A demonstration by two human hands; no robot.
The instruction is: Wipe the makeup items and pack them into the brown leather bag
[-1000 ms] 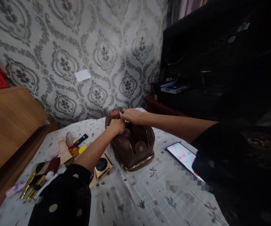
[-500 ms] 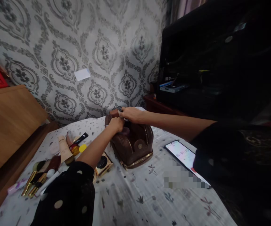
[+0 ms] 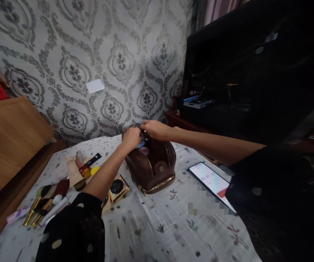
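Note:
A brown leather cosmetic bag (image 3: 154, 167) with a gold zip stands on the patterned cloth (image 3: 157, 225). Both hands are at its top far edge. My left hand (image 3: 131, 137) is closed over the bag's top opening, fingers curled on the rim. My right hand (image 3: 154, 130) pinches something small at the same spot, probably the zip pull; what it grips is hidden. A pinkish item shows just inside the bag under the hands.
Makeup lies left of the bag: a compact (image 3: 118, 187), brushes with gold handles (image 3: 40, 211), tubes and small bottles (image 3: 82, 169). A lit phone (image 3: 211, 183) lies to the right. A wooden board (image 3: 9, 138) stands left, dark furniture (image 3: 244, 72) right.
Both hands have stayed on the bag's top, shifting slightly toward its far edge. The view has drifted a little, so the bag sits slightly higher in the picture.

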